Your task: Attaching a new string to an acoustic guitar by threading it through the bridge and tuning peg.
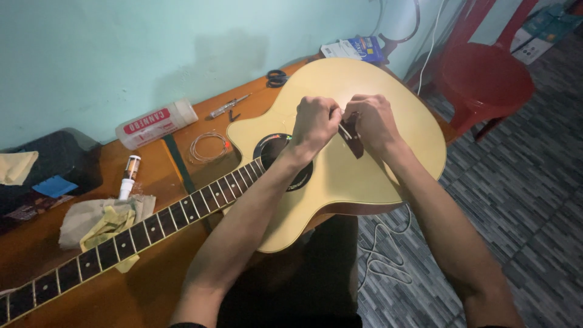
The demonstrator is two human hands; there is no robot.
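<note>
An acoustic guitar (340, 176) lies face up across a wooden table (152, 285), its neck (121, 240) running toward the lower left. Both hands meet over the dark bridge (354, 141) on the pale top. The left hand (314, 121) is curled tight, fingertips pinched together at the bridge's upper end — what they grip is too small to tell. The right hand (373, 118) is also bent narrow, fingers resting on the bridge. Behind, on the table, lie a coiled string (206, 147), scissors (276, 78) and a white tube (156, 123).
</note>
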